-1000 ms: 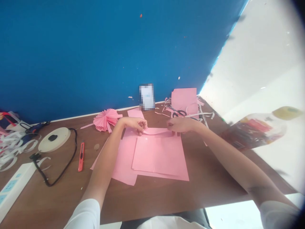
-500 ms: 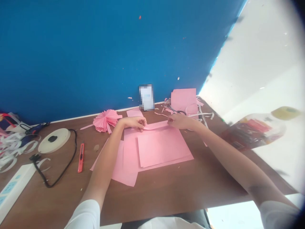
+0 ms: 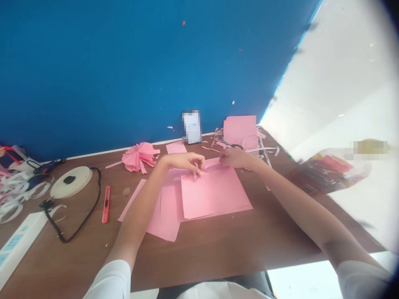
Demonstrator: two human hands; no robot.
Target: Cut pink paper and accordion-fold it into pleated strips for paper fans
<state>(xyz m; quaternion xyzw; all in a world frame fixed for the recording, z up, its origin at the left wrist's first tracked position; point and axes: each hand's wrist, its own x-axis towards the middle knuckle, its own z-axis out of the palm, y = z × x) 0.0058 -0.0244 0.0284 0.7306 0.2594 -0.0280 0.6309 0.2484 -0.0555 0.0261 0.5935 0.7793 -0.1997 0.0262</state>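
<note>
My left hand (image 3: 190, 162) has its thumb and fingers closed on a narrow pink paper strip (image 3: 212, 166) along the far edge of the pink sheets. At the strip's right end, the fingers of my right hand (image 3: 233, 158) are closed on it too; its fingertips are partly hidden. Below both hands, a pink sheet (image 3: 215, 195) lies flat over other pink sheets (image 3: 170, 203) on the brown table. A pleated pink paper rosette (image 3: 139, 157) sits to the left of my left hand.
On the left are a red box cutter (image 3: 106, 204), a white round reel (image 3: 71, 182), a black cord (image 3: 90, 218) and a white power strip (image 3: 21, 245). A phone (image 3: 192, 126) leans on the blue wall. Scissors (image 3: 232, 145), paper scraps and a pink sheet (image 3: 239, 129) lie at the back right.
My left hand has moved right, closer to my right hand, and the strip between them is shorter. My right hand has stayed nearly in place.
</note>
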